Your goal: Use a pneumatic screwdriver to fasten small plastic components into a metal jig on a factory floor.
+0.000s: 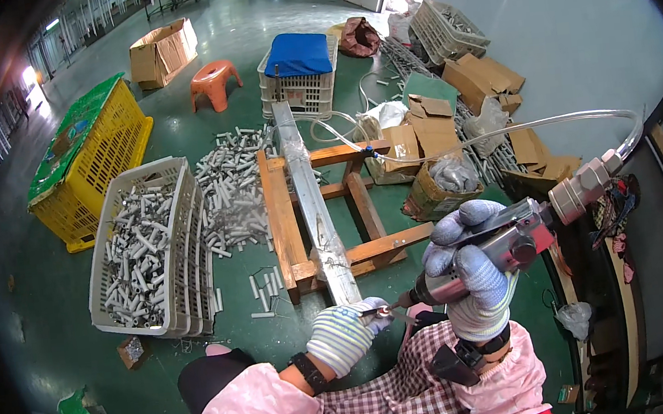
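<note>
My right hand (473,273), in a striped knit glove, is wrapped round a red and grey air drill (502,242). A clear hose (531,120) joins it through a metal coupling (585,186). The drill's nose points left, its tip close by my left fingers. My left hand (342,338), gloved too, is closed in a pinch at the near end of a long metal bar (317,224). A small dark and shiny piece (379,312) shows at those fingertips, too small to name. The bar rests on a wooden frame (287,247), with clear wrap around it.
Left of the frame, a white crate (177,306) is full of short grey tubes, and loose tubes (233,184) lie heaped beside it. A yellow crate (113,140), an orange stool (214,82) and cardboard boxes (398,149) stand around. Shelving (625,314) runs along the right.
</note>
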`<state>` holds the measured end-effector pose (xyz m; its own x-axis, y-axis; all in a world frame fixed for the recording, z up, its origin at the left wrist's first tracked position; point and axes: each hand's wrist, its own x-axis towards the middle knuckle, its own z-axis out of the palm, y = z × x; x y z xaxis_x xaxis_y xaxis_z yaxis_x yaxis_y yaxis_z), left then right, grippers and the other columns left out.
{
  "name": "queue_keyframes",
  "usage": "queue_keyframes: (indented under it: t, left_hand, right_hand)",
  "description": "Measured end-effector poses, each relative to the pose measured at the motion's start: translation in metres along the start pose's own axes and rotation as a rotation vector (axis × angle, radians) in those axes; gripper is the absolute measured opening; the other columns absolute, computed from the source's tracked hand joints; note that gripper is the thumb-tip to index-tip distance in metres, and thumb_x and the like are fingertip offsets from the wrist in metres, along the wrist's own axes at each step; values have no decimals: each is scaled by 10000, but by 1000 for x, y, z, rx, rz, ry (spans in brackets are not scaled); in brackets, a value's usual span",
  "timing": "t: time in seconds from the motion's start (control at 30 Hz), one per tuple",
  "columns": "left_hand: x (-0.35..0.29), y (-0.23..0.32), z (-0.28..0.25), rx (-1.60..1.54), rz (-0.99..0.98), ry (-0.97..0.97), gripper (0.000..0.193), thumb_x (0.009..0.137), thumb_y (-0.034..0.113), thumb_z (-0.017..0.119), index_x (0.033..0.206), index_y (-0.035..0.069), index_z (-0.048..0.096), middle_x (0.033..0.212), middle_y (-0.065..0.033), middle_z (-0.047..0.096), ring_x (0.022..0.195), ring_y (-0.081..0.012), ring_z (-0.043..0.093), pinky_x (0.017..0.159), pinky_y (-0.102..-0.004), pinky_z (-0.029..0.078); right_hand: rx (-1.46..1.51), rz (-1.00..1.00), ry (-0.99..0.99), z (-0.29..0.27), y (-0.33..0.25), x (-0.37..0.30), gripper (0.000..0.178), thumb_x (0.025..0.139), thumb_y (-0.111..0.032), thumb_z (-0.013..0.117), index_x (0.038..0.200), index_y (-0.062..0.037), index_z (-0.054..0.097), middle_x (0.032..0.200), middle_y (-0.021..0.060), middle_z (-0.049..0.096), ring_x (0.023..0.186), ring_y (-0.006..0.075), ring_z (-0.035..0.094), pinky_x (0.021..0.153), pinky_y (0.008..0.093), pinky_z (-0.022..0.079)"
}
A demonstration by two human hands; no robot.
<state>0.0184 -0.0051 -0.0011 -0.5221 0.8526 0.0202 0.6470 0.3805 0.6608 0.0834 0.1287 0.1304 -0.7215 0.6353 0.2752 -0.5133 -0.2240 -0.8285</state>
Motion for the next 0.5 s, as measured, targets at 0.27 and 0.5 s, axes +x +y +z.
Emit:
queue_keyframes:
  t: [0.27, 0.5]
  left_hand:
    - [0, 0, 0, -5, 5, 4, 332, 840, 366, 579, 1022, 96, 643, 837, -132, 667, 726, -282, 651, 644, -354, 517]
    - [-2, -8, 6, 24, 39, 23, 317, 882, 417, 516, 1036, 171, 643, 814, -98, 671, 701, -288, 642, 593, -371, 498]
  right_hand:
    - [-119, 103, -19, 9, -4, -4, 495, 693, -101, 789, 1095, -64, 504, 924, 128, 589, 652, 171, 576, 573, 283, 510]
    - [-200, 25, -285, 11, -3, -5, 399, 742, 85, 636, 1090, -4, 464, 961, 124, 615, 909, 171, 610, 822, 312, 513]
